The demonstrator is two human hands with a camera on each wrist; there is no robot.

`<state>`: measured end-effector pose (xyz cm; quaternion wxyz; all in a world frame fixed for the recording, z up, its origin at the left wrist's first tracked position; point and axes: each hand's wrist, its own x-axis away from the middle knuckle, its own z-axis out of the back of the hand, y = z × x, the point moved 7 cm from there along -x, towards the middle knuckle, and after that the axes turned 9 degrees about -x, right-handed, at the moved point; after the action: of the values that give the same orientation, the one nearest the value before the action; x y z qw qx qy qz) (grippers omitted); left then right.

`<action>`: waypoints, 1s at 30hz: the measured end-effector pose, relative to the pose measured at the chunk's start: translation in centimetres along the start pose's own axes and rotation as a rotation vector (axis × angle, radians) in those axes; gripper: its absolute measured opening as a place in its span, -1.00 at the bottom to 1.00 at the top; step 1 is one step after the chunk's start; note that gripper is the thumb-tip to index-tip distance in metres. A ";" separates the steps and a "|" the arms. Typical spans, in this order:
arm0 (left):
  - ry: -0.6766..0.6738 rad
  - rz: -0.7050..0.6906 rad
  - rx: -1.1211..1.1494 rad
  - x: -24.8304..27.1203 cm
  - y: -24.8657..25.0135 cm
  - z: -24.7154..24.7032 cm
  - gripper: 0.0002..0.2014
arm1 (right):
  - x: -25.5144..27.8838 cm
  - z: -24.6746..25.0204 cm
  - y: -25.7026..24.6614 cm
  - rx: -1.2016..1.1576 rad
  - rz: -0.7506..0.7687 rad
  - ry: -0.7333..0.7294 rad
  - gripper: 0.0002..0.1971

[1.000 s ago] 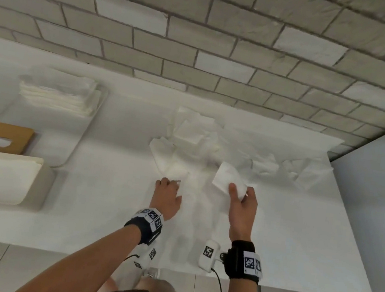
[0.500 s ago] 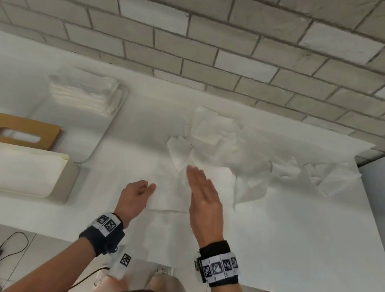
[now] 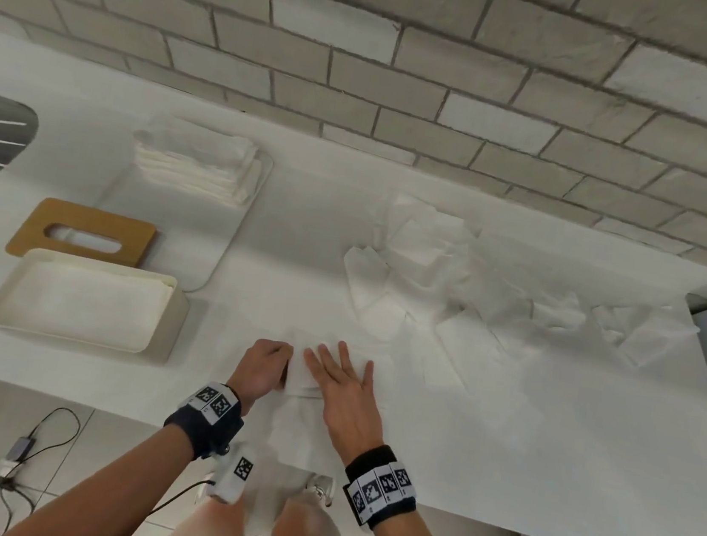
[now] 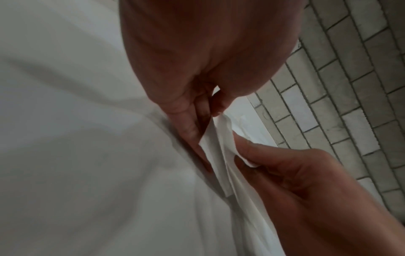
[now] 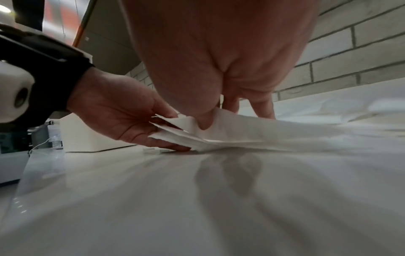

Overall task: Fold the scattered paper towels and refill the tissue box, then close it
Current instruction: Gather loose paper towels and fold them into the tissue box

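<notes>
A white paper towel [image 3: 305,377] lies folded in layers near the counter's front edge. My left hand [image 3: 287,360] is curled at its left side and pinches the layered edge [image 5: 175,128] between thumb and fingers. My right hand [image 3: 338,361] lies flat on the towel, fingers straight and spread, with the thumb pressing close to the left hand. The left wrist view shows the towel edge [image 4: 219,138] standing between the left fingers [image 4: 192,128] and the right thumb [image 4: 247,147]. The open cream tissue box [image 3: 167,316] stands at the left with its wooden lid [image 3: 122,252] behind it.
Unfolded paper towels [image 3: 452,280] lie heaped at the back right. A white tray [image 3: 230,243] at the back left carries a stack of folded towels [image 3: 194,168]. A brick wall [image 3: 411,74] runs behind the counter. A cable and adapter [image 3: 20,447] lie on the floor.
My right hand let go of the raised towel corner, swept over the sheet and now lies flat on it. My left hand has shifted to pinch the folded left edge.
</notes>
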<state>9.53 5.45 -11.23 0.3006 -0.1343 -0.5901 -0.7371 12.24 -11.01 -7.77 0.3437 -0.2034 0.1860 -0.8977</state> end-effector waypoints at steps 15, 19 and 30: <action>0.109 -0.084 -0.244 -0.8 1.1 1.0 -0.75 | 2.2 14.8 17.9 -0.368 -0.500 0.610 -0.43; 0.184 -0.160 -0.225 -0.6 1.8 1.7 -0.69 | 2.0 15.3 24.9 -0.244 -0.683 0.404 -0.33; 0.143 -0.438 -0.375 1.4 7.8 3.4 -0.55 | 1.4 17.6 6.0 -0.571 0.034 0.229 -0.88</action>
<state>12.53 7.30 -3.40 0.1450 -0.0047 -0.4358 -0.8883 23.18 -19.53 4.65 0.2644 -0.1860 0.4719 -0.8203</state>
